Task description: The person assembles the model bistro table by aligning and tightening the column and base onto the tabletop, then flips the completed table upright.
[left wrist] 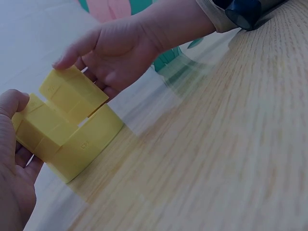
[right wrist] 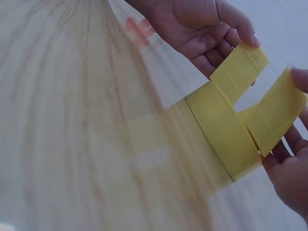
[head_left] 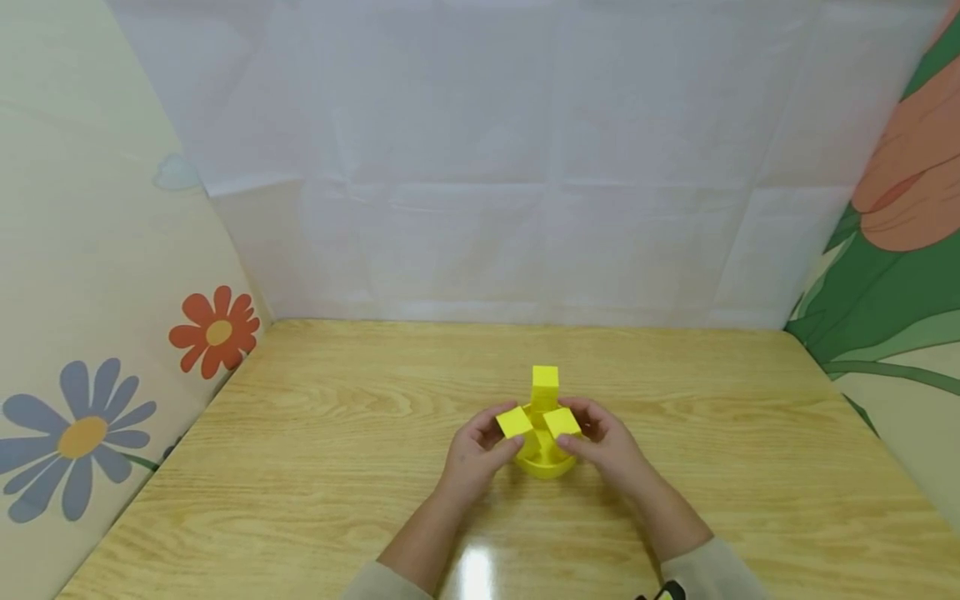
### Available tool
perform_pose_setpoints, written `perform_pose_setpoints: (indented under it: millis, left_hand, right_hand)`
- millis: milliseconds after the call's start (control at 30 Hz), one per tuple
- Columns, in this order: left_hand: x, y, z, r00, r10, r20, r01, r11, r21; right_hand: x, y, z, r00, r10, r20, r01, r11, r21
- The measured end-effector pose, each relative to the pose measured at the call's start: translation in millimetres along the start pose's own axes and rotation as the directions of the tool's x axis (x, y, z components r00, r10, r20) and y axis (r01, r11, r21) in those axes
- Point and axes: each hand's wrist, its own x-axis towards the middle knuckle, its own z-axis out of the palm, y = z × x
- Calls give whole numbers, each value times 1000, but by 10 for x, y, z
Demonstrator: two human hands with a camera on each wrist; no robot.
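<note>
A round yellow base (head_left: 546, 470) rests on the table, with three yellow blocks standing up around its rim. My left hand (head_left: 474, 454) pinches the left block (head_left: 515, 422) between thumb and fingers. Opposite it, my right hand (head_left: 613, 448) pinches the right block (head_left: 562, 422) the same way. The rear block (head_left: 545, 385) stands upright, touched by neither hand. In the left wrist view, the base's curved side wall (left wrist: 89, 147) bears a small mark. Both held blocks tilt outward; whether they are fixed to the base I cannot tell.
The wood-grain table (head_left: 360, 392) extends around the hands. A creased white sheet (head_left: 525, 167) hangs behind it. Floral cloth (head_left: 82, 250) lines the left side, and a tulip-patterned cloth (head_left: 900, 275) lines the right.
</note>
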Motion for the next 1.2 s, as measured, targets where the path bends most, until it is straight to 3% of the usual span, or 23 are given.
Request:
perform_pose_setpoints:
  millis: [233, 467, 633, 1200]
  left_hand:
    - [6, 8, 2, 1000, 17, -7, -17, 1000, 27]
    - [7, 22, 9, 1000, 27, -10, -27, 999, 18]
    - [8, 20, 8, 1000, 19, -13, -19, 1000, 17]
    - [1, 3, 16, 1000, 18, -17, -18, 1000, 8]
  right_hand:
    - [-9, 12, -28, 999, -44, 22, 42, 994, 100]
    - [23, -2, 6, 997, 12, -79, -6, 996, 85]
    - [53, -10, 22, 994, 38, -104, -34, 999, 43]
    - [87, -19, 53, 998, 47, -50, -40, 991, 129]
